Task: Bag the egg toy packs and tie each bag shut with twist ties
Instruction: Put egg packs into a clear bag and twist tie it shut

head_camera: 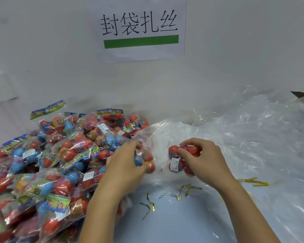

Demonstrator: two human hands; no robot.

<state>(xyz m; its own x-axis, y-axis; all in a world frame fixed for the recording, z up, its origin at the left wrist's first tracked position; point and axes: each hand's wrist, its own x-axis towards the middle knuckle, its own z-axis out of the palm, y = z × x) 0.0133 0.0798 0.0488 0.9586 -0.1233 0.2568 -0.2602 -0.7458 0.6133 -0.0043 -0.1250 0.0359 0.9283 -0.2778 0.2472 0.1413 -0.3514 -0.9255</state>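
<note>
From my remote feed, the left hand [125, 163] gripped an egg pack [146, 160] with curled fingers at the pile [47, 163] edge, while the right hand [200, 158] pinched another pack [179, 160] over clear bags [253, 137]; gold twist ties [188, 189] lay on the bench [174, 221].

A heap of egg toy packs [47, 165] blocked the left of the worktop [174, 223]. Clear plastic bags [253, 137] covered the right. Between them a bare strip lay open near the front, dotted with loose twist ties [150, 205]. The wall [235, 50] closed off the back.
</note>
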